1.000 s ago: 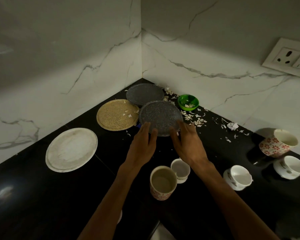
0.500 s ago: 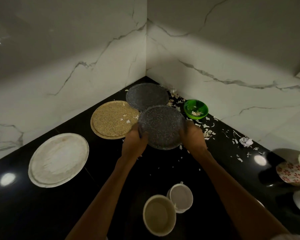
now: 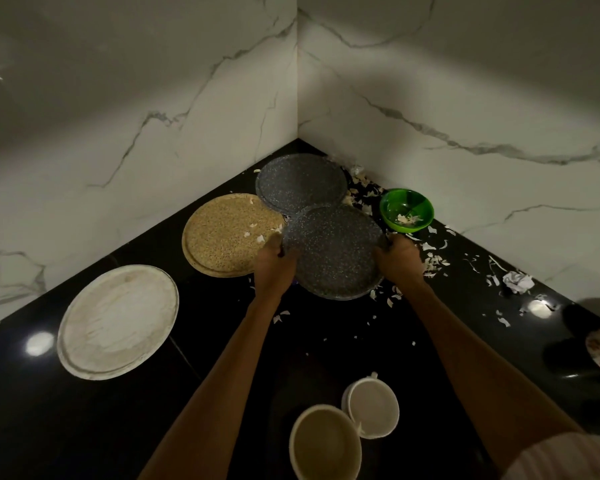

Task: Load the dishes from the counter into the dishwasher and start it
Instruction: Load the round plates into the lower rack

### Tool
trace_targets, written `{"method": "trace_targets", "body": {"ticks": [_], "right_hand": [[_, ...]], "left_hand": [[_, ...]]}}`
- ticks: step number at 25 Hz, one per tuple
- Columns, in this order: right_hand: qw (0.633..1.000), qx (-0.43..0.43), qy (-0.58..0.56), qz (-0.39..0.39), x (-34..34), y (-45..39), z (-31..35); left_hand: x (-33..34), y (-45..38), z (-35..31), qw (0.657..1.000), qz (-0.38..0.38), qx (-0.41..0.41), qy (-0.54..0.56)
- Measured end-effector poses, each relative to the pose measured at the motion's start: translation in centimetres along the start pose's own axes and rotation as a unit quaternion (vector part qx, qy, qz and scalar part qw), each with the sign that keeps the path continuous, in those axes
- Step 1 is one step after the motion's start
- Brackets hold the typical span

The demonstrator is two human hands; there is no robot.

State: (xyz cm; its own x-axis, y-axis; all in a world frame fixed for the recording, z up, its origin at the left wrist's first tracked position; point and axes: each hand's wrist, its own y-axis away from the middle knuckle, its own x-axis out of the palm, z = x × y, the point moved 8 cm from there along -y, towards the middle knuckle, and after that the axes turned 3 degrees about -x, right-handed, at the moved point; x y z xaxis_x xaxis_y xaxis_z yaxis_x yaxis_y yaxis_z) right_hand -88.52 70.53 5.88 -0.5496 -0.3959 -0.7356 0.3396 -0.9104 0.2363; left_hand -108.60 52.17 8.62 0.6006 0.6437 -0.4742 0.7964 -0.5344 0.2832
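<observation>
Both hands clamped the near grey plate (image 3: 333,251) — left hand (image 3: 274,265) at its nine o'clock rim, right hand (image 3: 397,259) at three. It overlapped the far grey plate (image 3: 300,181) at twelve; lifting carelessly risked dragging that one, scattering scraps (image 3: 433,263).

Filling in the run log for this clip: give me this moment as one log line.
phase: picking up first dish | left hand: grips near grey plate | right hand: grips same plate | counter: three plates, green bowl, cups waiting | dishwasher: unseen
</observation>
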Motion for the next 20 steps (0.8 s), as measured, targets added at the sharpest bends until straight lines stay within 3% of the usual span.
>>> {"method": "trace_targets", "body": {"ticks": [5,8,11,15,17,20], "right_hand": [[0.997,0.027,-0.074,-0.006,0.1,0.3,-1.0],[0.994,0.025,-0.109,-0.002,0.4,0.7,-0.8],[0.99,0.003,-0.137,-0.018,-0.5,0.6,0.0],[0.972,-0.043,-0.224,0.056,1.0,-0.3,3.1],[0.967,-0.015,-0.251,0.049,1.9,-1.4,4.2],[0.932,0.058,-0.332,0.132,5.5,-3.2,6.3]], "left_hand": [[0.8,-0.1,0.2,0.983,0.083,-0.065,0.147],[1.6,1.2,-0.8,0.973,0.135,-0.075,0.174],[-0.5,1.8,-1.4,0.976,0.084,-0.043,0.198],[-4.9,2.2,-0.8,0.955,0.032,-0.037,0.294],[-7.4,2.4,-0.3,0.949,-0.007,-0.041,0.314],[-10.2,1.7,1.5,0.946,-0.049,-0.066,0.315]]}}
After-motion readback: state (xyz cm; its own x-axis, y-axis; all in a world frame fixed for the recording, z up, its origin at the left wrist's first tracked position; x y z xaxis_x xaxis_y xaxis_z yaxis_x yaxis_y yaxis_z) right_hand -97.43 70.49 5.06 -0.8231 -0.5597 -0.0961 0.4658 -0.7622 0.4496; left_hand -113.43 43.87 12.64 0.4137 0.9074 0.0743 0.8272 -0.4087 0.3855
